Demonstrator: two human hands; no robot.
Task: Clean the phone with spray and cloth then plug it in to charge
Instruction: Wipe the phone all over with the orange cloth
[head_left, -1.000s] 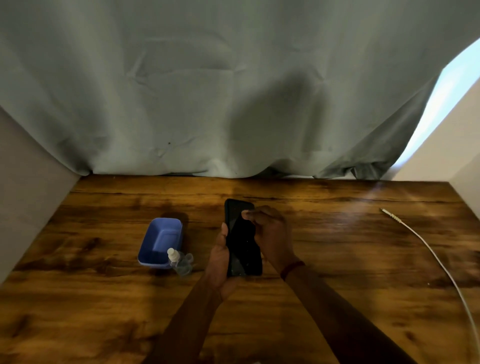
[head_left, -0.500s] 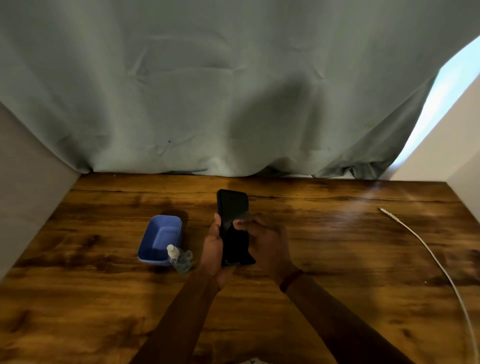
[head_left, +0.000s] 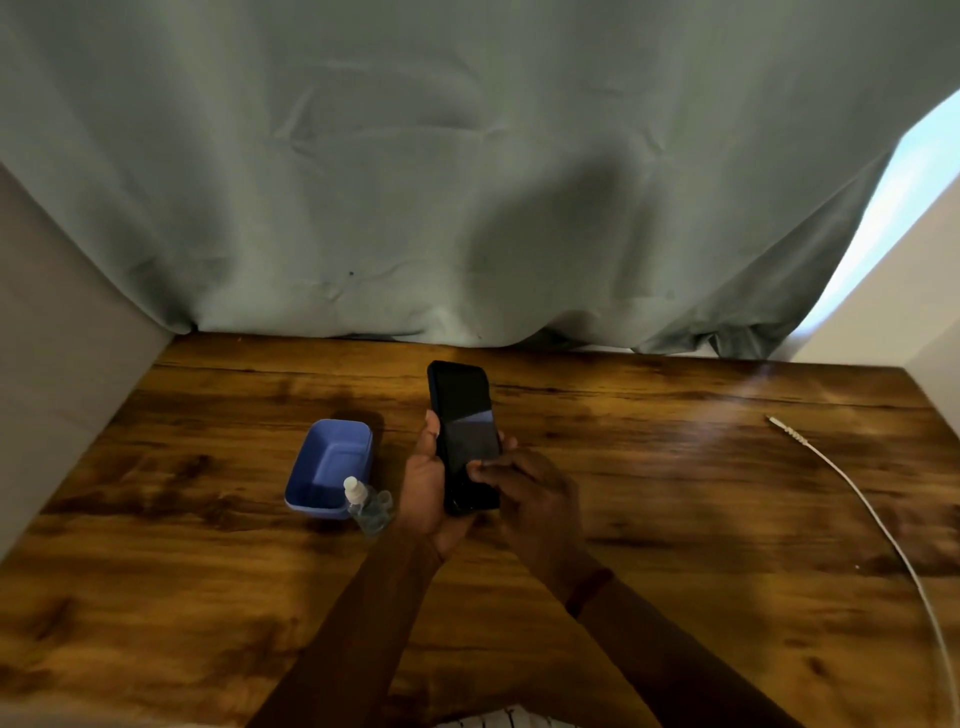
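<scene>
Right hand (head_left: 535, 499), fingertips bunched, has slid from the top of the black rectangular phone (head_left: 462, 415) down to its lower screen; left hand (head_left: 428, 483) still grips it.

L hand (head_left: 428, 493) grips phone (head_left: 465, 426) over table (head_left: 675, 467), screen dark & facing up. R hand (head_left: 530, 493) curled, tips on lower screen. Blue tub (head_left: 311, 506) to left w/ bottle (head_left: 366, 506) just beside its near corner. Cable (head_left: 852, 484) lies well apart at right. Curtain (head_left: 415, 182) behind.
</scene>
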